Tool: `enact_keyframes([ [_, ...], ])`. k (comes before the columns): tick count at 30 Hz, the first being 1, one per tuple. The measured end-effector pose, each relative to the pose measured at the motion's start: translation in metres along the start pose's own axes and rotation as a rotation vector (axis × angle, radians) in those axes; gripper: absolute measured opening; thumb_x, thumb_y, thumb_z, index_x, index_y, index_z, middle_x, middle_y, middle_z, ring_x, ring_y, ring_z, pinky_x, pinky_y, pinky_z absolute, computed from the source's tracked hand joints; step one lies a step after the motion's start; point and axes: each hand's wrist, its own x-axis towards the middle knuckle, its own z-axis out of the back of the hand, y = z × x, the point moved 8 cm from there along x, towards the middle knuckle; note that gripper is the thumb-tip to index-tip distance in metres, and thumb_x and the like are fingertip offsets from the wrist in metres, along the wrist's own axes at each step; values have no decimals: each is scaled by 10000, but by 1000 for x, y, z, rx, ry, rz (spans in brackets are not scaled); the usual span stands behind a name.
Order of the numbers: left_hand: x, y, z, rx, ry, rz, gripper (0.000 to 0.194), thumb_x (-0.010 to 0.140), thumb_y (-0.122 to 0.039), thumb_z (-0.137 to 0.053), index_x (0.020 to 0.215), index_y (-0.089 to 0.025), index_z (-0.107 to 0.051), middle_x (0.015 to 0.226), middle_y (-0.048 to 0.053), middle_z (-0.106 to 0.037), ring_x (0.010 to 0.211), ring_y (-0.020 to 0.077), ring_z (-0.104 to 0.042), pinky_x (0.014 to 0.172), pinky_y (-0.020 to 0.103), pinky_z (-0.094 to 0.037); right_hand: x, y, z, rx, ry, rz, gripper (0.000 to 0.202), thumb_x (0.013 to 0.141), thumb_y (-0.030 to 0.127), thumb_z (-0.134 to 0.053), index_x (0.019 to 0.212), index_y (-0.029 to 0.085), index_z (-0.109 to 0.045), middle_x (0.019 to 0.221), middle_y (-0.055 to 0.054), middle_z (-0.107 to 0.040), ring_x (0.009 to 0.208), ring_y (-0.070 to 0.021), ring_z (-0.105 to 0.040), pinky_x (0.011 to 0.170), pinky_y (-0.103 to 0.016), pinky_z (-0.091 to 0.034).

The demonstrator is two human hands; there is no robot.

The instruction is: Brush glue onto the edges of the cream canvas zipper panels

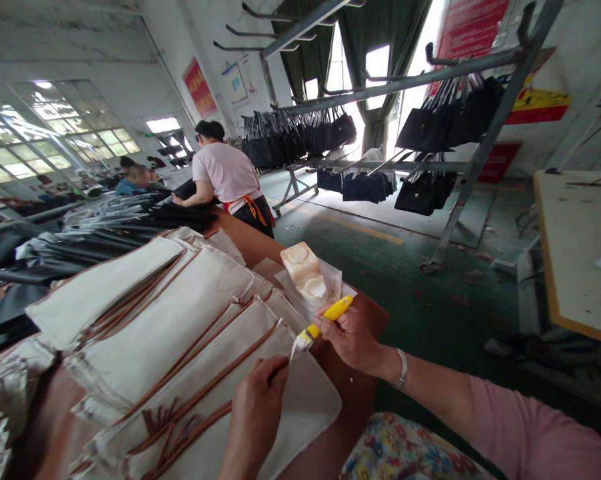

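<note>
My right hand (pixel 349 337) grips a yellow-handled brush (pixel 338 309), its bristles pointing down to the left and coated with white paste. Just below the bristle tip is my left hand (pixel 260 403), thumb and fingers pinched together; whatever they hold is too small or hidden to name. Under both hands lies a cream bag panel (pixel 313 393) with brown edging. Beyond the brush, a cut-open plastic container (pixel 302 267) with white paste in it rests on white paper at the table edge.
Stacked cream pieces with brown trim (pixel 170 320) cover the brown table (pixel 368 313) to the left, with black bags (pixel 130 227) behind. A person (pixel 228 167) stands at the table's far end. A metal rack (pixel 473 167) hung with black bags stands across the green floor; another table (pixel 580 247) is at right.
</note>
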Motion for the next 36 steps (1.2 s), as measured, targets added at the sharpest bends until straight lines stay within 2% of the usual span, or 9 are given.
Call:
enact_keyframes([
  [3,-2,1,1,-8,2,14,293,853,-338,-497,995,-225,-728,932,33,-722,882,199,-668,774,281,-488,3,-6,16,-66,-97,-38,255,946,390,-530,819,187,-618,644,-15,-579,613,-164,-552,619,-275,-444],
  [7,-5,2,0,3,-32,32,267,850,-348,-507,961,-237,-723,912,22,-721,861,195,-672,762,279,-488,1,10,32,-64,-152,-46,268,955,402,-522,819,191,-616,593,6,-536,553,-149,-510,585,-271,-423],
  [13,-10,-2,0,14,-89,-11,233,842,-348,-530,936,-254,-720,888,12,-717,824,183,-675,719,262,-496,-5,26,7,-74,62,83,226,952,303,-503,780,188,-593,724,-38,-617,671,-168,-579,654,-279,-448],
  [18,-16,-3,-1,21,-103,-21,215,860,-349,-533,930,-257,-715,870,6,-705,802,170,-674,702,248,-502,-6,26,21,-140,-43,62,212,949,295,-511,790,191,-605,704,-28,-611,648,-161,-571,657,-274,-451],
  [23,-29,-13,-3,2,-162,-128,231,888,-403,-539,919,-250,-710,872,17,-697,768,156,-665,665,225,-505,-5,30,14,-78,68,66,228,950,312,-508,778,191,-595,697,-24,-592,635,-155,-558,627,-266,-443],
  [28,-50,-20,-7,69,-214,-255,198,910,-341,-538,960,-254,-709,939,28,-704,842,154,-672,745,220,-521,4,13,35,-92,-68,-17,246,939,376,-540,810,181,-614,682,-18,-575,621,-154,-530,602,-264,-427],
  [30,-57,-23,-7,108,-251,-321,184,909,-320,-552,976,-250,-708,941,32,-702,857,153,-668,764,217,-521,5,10,30,-15,-3,-74,258,930,393,-560,797,177,-607,626,5,-538,575,-137,-503,565,-247,-412],
  [34,-65,-29,-6,170,-301,-410,157,909,-293,-567,971,-246,-704,924,30,-692,840,140,-660,771,205,-519,0,19,5,132,283,-150,259,922,365,-571,754,169,-592,585,31,-506,523,-102,-458,521,-213,-383],
  [36,-66,-31,-5,201,-298,-425,154,915,-289,-560,957,-252,-703,912,28,-691,832,139,-658,769,204,-520,-1,27,1,168,375,-161,266,924,360,-561,747,165,-598,578,32,-506,506,-94,-445,507,-208,-373],
])
